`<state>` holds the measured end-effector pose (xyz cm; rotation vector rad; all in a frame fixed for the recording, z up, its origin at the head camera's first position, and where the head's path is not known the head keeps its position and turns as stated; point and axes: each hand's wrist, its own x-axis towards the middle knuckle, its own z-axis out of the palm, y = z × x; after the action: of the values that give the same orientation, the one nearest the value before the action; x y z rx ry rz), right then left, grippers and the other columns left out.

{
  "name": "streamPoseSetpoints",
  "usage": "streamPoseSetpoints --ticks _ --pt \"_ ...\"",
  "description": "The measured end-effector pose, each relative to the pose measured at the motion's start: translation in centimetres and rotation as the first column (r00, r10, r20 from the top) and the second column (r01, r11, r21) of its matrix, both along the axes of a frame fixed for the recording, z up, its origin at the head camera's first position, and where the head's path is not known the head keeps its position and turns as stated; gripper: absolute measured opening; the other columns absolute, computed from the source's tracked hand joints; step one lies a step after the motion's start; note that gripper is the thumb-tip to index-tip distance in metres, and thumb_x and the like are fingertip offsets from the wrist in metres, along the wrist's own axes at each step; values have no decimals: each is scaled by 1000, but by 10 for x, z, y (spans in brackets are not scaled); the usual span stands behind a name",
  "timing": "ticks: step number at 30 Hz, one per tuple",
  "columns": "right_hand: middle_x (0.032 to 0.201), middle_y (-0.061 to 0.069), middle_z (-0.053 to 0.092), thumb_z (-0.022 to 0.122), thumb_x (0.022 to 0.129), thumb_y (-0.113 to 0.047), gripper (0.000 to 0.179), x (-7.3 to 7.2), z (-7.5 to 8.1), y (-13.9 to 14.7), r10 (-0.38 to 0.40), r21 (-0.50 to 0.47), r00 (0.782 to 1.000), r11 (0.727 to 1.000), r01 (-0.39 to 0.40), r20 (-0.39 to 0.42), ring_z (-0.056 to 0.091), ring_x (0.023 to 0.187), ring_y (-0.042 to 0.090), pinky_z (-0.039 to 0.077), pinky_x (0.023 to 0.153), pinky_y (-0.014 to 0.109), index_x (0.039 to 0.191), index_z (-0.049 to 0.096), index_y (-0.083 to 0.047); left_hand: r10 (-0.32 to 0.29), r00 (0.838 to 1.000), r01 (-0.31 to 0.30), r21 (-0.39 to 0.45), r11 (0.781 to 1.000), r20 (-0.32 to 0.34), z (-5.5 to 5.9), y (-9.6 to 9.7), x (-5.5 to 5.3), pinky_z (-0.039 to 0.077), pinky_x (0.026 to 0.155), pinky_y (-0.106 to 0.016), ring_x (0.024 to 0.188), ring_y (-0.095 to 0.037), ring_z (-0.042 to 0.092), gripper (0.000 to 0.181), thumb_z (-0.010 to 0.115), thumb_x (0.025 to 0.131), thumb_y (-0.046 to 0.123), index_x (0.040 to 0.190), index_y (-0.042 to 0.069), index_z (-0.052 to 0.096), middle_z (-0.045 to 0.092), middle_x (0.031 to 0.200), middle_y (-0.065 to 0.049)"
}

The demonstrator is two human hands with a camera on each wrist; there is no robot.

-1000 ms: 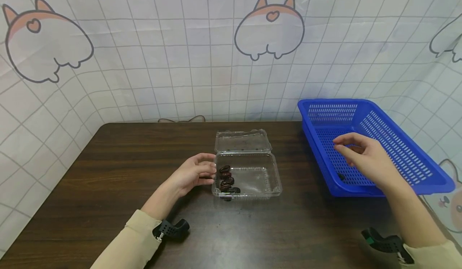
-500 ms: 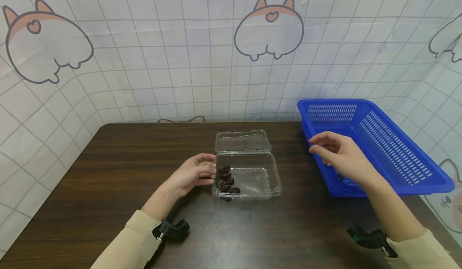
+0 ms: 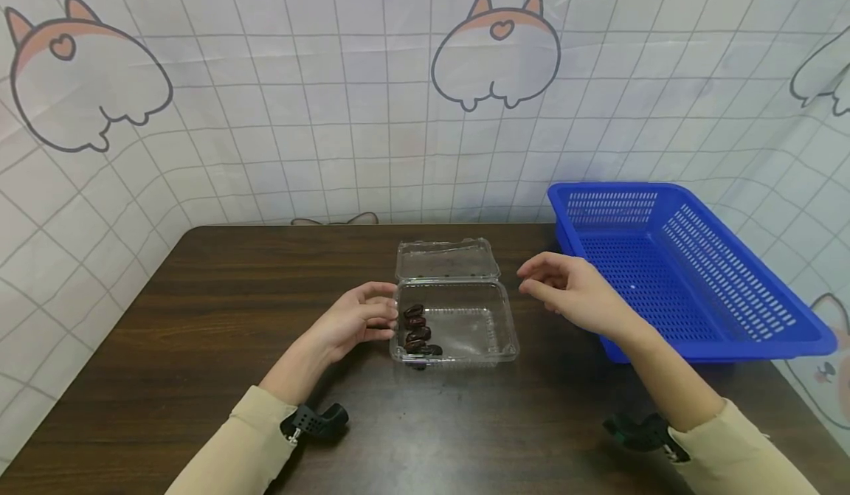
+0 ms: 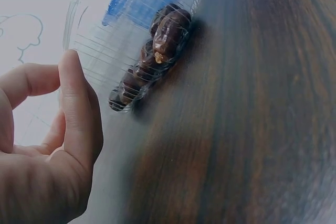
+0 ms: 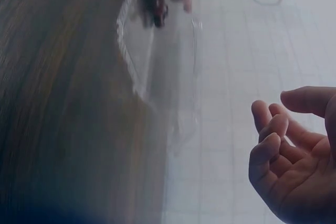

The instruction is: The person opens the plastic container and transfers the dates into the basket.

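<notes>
Near the middle of the table stands a clear plastic clamshell container (image 3: 473, 325) with its lid (image 3: 448, 260) tipped back. Several dark brown, wrinkled dates (image 3: 416, 329) lie in a row along its left side, also visible through the wall as dates (image 4: 149, 59) in the left wrist view. My left hand (image 3: 355, 318) touches the container's left side with relaxed fingers. Between the container and the blue basket hovers my right hand (image 3: 571, 288), fingers loosely bent. In the right wrist view, a gap separates thumb and fingers of the right hand (image 5: 294, 161), with nothing between them.
A blue perforated plastic basket (image 3: 720, 281) stands at the right of the dark wooden table (image 3: 219, 318); the right arm hides its near left part. Behind hangs a white grid-patterned cloth (image 3: 319, 111). A thin cable (image 3: 335, 222) lies at the table's back edge.
My right hand has moved left from above the blue basket toward the clear container. A dark item seen inside the basket earlier is now hidden behind the arm. My left hand keeps its place.
</notes>
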<state>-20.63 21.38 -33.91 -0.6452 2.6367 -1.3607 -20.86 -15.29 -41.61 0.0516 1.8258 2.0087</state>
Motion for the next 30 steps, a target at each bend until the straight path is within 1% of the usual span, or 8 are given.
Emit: streamPoseSetpoints --ticks 5,9,12,16,20,22,27,30 --pt "99 6 71 68 102 -23 20 -3 -6 -19 57 11 998 998 -57 -2 63 77 27 52 62 32 116 69 -9 -4 1000 4 -1 1000 0 -1 0 0 60 75 -30 85 -18 64 50 61 100 3 146 0 43 60 106 -9" --pt "101 6 72 68 101 -20 18 -4 -14 -34 113 29 994 993 -113 10 63 78 26 53 64 32 115 70 -10 -2 1000 2 -1 1000 4 -1 1 -1 60 75 -30 85 -18 64 50 61 100 3 146 0 43 60 105 -9" --pt "102 6 72 67 101 -19 18 -4 -19 -45 156 53 988 986 -156 18 63 78 24 54 65 34 116 71 -9 -1 1000 1 0 1000 7 -1 1 -1 60 75 -30 84 -18 64 50 61 100 3 146 0 43 60 106 -9" --pt "102 2 71 67 101 -19 21 -5 -25 -59 201 98 979 974 -203 28 66 89 21 54 74 37 118 70 -6 -3 1000 3 1 1000 7 0 1 -1 60 75 -30 84 -18 64 50 61 100 3 146 0 43 60 106 -10" --pt "103 -3 70 68 101 -18 24 -7 -32 -73 242 135 969 959 -248 56 67 93 17 55 80 38 120 70 -4 -1 1000 1 -1 1000 5 0 1 0 60 75 -30 85 -18 64 50 61 100 3 146 0 43 59 107 -10" --pt "102 -3 71 68 100 -18 25 -7 -35 -79 268 145 961 951 -274 64 67 91 15 56 80 36 120 70 -3 0 1000 0 -5 1000 4 1 1 0 60 75 -30 85 -18 64 51 61 99 3 146 0 43 60 107 -10" --pt "97 -2 72 72 97 -16 26 -8 -39 -91 320 163 941 928 -335 109 67 80 14 54 67 30 117 69 0 3 1000 -3 -10 1000 4 1 2 0 60 75 -30 84 -18 64 51 62 99 3 146 0 43 60 105 -9" --pt "94 -4 73 74 95 -16 25 -9 -41 -97 347 182 927 912 -369 139 68 80 14 54 67 29 115 70 0 5 1000 -5 -8 1000 5 1 2 0 60 75 -30 84 -18 64 51 62 99 3 146 0 43 60 105 -9"
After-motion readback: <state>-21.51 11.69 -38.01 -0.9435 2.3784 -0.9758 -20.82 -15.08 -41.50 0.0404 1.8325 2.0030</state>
